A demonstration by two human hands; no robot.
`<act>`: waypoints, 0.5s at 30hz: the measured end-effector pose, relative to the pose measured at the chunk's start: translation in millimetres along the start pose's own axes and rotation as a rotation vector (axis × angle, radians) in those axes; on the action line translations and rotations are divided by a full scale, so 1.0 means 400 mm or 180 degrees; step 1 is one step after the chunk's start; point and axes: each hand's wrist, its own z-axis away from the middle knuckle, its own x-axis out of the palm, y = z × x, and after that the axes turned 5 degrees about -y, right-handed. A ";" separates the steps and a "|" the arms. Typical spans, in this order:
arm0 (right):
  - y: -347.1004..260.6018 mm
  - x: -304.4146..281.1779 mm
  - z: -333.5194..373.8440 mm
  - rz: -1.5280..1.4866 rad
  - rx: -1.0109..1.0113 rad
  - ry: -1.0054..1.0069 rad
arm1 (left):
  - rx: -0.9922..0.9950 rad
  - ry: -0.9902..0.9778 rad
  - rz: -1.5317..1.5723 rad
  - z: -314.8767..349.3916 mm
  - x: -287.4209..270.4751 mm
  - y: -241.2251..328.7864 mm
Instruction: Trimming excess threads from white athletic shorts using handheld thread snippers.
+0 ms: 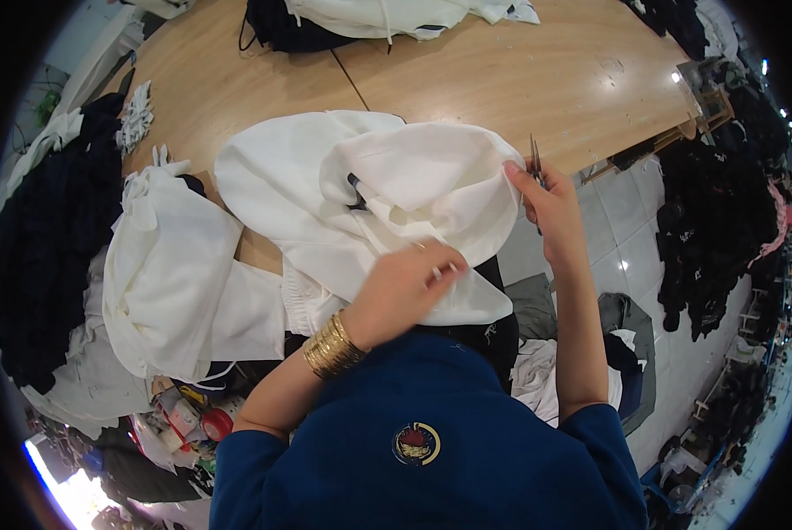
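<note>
A white garment [281, 168] lies bunched over the table's near edge and my lap, its cloth opened into a rounded hollow. Inside that hollow a small dark label [354, 183] shows. My right hand [550, 208] grips a small pair of scissors [536, 159], blades pointing away from me, while its thumb presses on the garment's right edge. Stacked gold bangles circle the wrist of my left hand [405, 287], which is over the near part of the cloth. Its fingers are curled together and slightly blurred; whatever is between them cannot be made out.
More white garments [170, 283] are heaped at the left, beside dark clothes [56, 238]. White and navy garments [396, 18] lie across the far side of the wooden table [466, 79]. Black clothing [709, 230] is piled at the right, past the tiled floor [621, 221].
</note>
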 end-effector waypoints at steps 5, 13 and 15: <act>0.020 -0.001 0.006 -0.0489 0.0230 -0.0075 | 0.0072 0.0209 -0.0036 -0.011 0.010 -0.041; 0.046 -0.013 0.023 -0.1552 0.0492 -0.0318 | 0.0014 -0.0077 -0.0208 -0.023 0.045 -0.052; 0.064 -0.005 0.029 -0.1910 0.0590 -0.0320 | -0.0024 0.0057 -0.0072 -0.024 0.060 -0.079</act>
